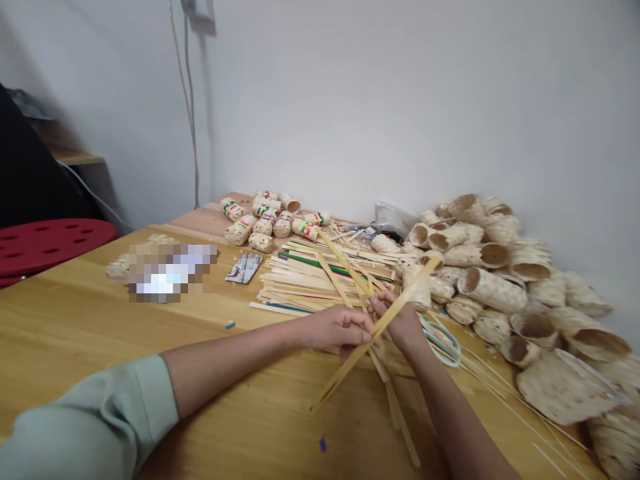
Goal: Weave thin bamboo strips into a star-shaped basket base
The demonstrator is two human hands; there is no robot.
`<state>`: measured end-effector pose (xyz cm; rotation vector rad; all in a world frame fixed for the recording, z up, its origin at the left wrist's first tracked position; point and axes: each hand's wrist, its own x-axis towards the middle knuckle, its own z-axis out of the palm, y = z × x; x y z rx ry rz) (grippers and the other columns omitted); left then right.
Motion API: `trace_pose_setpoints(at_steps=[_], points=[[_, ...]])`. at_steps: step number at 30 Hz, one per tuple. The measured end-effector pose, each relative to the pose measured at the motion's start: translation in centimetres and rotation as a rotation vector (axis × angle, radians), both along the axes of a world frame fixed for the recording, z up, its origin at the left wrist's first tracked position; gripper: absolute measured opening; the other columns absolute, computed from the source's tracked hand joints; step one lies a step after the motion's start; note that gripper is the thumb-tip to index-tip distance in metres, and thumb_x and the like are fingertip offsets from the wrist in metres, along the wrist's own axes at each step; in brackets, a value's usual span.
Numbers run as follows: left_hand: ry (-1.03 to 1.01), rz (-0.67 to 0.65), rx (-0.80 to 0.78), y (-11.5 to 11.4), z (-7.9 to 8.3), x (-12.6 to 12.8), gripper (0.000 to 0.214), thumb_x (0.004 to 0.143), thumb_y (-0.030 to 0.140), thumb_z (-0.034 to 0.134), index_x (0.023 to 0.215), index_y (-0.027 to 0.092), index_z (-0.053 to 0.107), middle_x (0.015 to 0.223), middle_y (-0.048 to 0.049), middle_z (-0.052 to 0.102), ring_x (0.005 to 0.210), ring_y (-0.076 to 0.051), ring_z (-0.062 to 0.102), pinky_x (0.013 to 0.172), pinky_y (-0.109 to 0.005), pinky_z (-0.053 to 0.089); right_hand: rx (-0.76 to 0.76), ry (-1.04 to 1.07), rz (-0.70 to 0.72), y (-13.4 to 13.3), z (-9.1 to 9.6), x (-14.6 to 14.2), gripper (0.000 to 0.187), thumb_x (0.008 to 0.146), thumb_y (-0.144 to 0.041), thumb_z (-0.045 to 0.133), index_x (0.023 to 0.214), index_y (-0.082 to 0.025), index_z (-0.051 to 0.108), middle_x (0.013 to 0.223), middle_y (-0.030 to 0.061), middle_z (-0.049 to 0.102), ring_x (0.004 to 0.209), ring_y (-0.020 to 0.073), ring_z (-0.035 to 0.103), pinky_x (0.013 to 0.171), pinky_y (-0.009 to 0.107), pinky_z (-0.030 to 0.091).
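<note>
Left hand (335,328) and right hand (397,317) both grip crossed bamboo strips (350,367), held up over the wooden surface (100,320). Pale green scissors (443,343) lie just beside the right hand. A big heap of woven bamboo tubes (493,290) sits past them.

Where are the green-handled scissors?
In the head view, the scissors lie on the wooden table, right of the right hand, beside the heap of woven tubes.
</note>
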<state>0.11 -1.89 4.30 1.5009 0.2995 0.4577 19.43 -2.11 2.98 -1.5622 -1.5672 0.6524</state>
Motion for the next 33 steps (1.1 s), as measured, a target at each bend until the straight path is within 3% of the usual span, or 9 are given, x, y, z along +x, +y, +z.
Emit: trace_pose_setpoints(at_steps=[5, 12, 19, 24, 29, 33], points=[[-0.108, 0.167, -0.029, 1.6, 0.2, -0.5, 0.044, 0.078, 0.057, 0.059, 0.072, 0.014, 0.053, 0.063, -0.0024, 0.062, 0.056, -0.011, 0.057, 0.06, -0.023, 0.045, -0.058, 0.11, 0.082, -0.6, 1.9, 0.0, 0.035, 0.069, -0.052, 0.059, 0.078, -0.018, 0.061, 0.062, -0.0004, 0.061, 0.053, 0.0136, 0.051, 0.052, 0.026, 0.038], [0.034, 0.382, -0.054, 4.1, 1.2, -1.2, 0.042, 0.071, 0.055, 0.066, 0.075, 0.015, 0.053, 0.048, 0.0043, 0.053, 0.04, -0.009, 0.049, 0.046, -0.021, 0.039, -0.106, 0.183, 0.197, -1.3, 3.1, 0.0, 0.042, 0.067, -0.055, 0.063, 0.084, -0.017, 0.063, 0.061, -0.0016, 0.06, 0.05, 0.0105, 0.045, 0.049, 0.024, 0.034], [-0.004, 0.465, -0.126, 2.7, 1.8, -1.6, 0.034, 0.07, 0.042, 0.068, 0.084, 0.016, 0.053, 0.05, 0.0064, 0.054, 0.041, -0.007, 0.048, 0.047, -0.019, 0.037, -0.127, 0.15, 0.256, -2.1, 4.1, -0.5, 0.036, 0.071, -0.052, 0.062, 0.079, -0.018, 0.062, 0.062, -0.0019, 0.059, 0.053, 0.0106, 0.048, 0.052, 0.025, 0.037], [-0.008, 0.47, -0.162, 2.2, 1.5, -1.9, 0.037, 0.067, 0.046, 0.071, 0.066, 0.012, 0.057, 0.056, -0.0003, 0.059, 0.045, -0.008, 0.053, 0.046, -0.02, 0.036, -0.184, 0.183, 0.335, -2.1, 3.8, -0.8, 0.038, 0.07, -0.055, 0.062, 0.079, -0.018, 0.06, 0.063, -0.0021, 0.059, 0.053, 0.0109, 0.051, 0.053, 0.025, 0.041], [0.009, 0.522, -0.144, 2.3, 0.8, -2.1, 0.034, 0.07, 0.044, 0.069, 0.062, 0.011, 0.059, 0.05, -0.0006, 0.057, 0.042, -0.007, 0.05, 0.044, -0.019, 0.033, -0.138, -0.075, 0.414, -2.1, 3.2, -0.6, 0.03, 0.083, -0.047, 0.052, 0.085, -0.019, 0.063, 0.069, 0.0012, 0.065, 0.059, 0.0146, 0.057, 0.058, 0.027, 0.044], [0.009, 0.511, -0.148, 1.9, 0.5, -1.9, 0.03, 0.071, 0.041, 0.067, 0.063, 0.012, 0.058, 0.051, 0.0009, 0.055, 0.039, -0.005, 0.044, 0.043, -0.019, 0.032, 0.035, -0.393, 0.257, -2.7, 3.3, -1.1, 0.031, 0.084, -0.041, 0.054, 0.109, -0.024, 0.063, 0.079, 0.0026, 0.068, 0.071, 0.0199, 0.06, 0.064, 0.03, 0.043]])
